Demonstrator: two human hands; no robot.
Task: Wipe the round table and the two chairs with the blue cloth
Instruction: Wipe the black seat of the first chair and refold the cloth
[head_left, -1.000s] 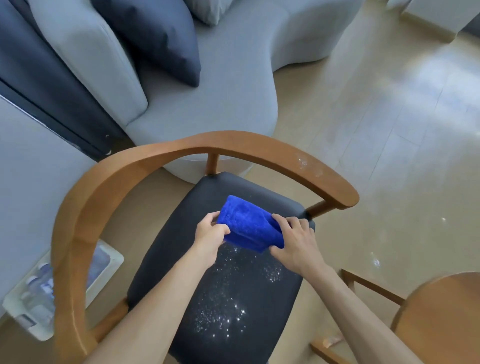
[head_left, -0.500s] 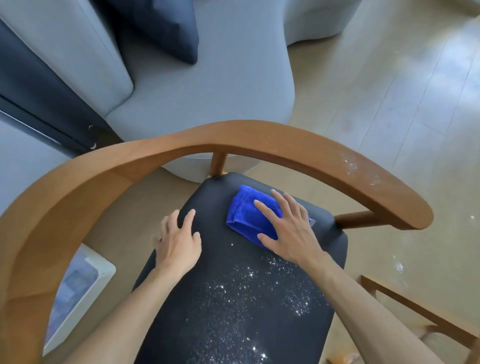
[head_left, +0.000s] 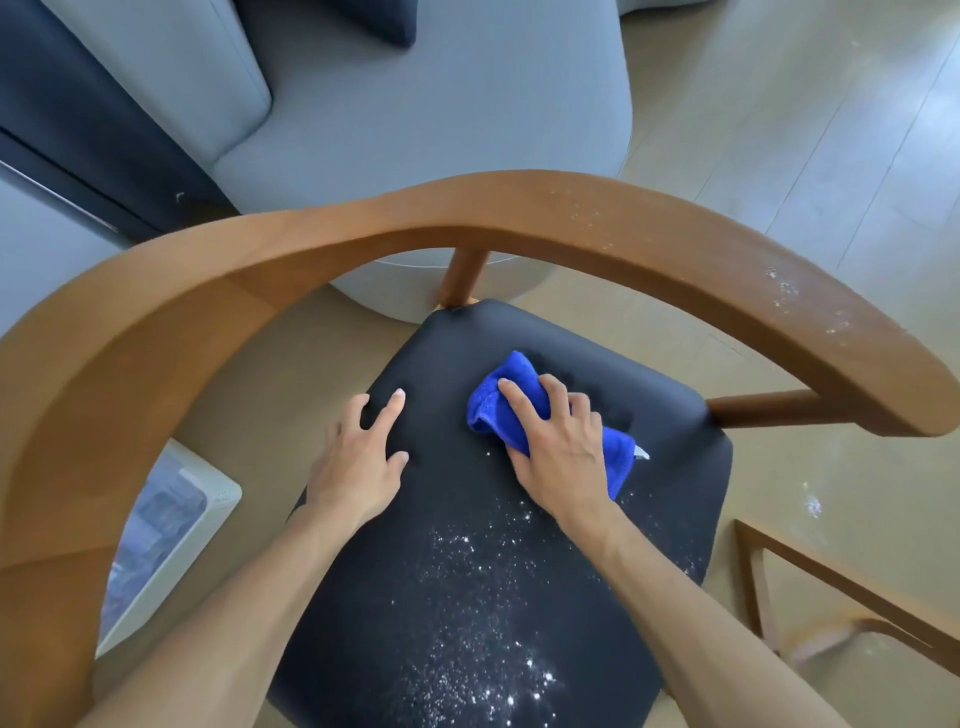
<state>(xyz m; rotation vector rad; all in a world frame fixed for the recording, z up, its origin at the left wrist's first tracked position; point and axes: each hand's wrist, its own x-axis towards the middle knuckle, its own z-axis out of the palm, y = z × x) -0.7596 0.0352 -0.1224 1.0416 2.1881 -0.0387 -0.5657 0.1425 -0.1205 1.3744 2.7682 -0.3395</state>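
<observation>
**A:** Where is your blue cloth (head_left: 524, 405) right now?

**B:** It lies folded on the far right part of the chair's black seat (head_left: 670, 441), its long axis slanting from far-left to near-right. Your right hand (head_left: 558, 447) lies on top of it, fingers curled over the fold and pressing it down.

**A:** And the left hand (head_left: 358, 462)?

**B:** Just beside it to the left, spread flat on the bare seat, holding nothing, apart from the cloth.

**A:** Which way should the wipe run?

**B:** I'd judge toward you. The white powder (head_left: 467, 623) lies on the near half of the seat, starting right at your right wrist, so the right hand is the nearer one to drag the cloth through it. Specks also sit on the wooden armrest (head_left: 779, 291) to your right; that part looks not yet wiped.
</observation>
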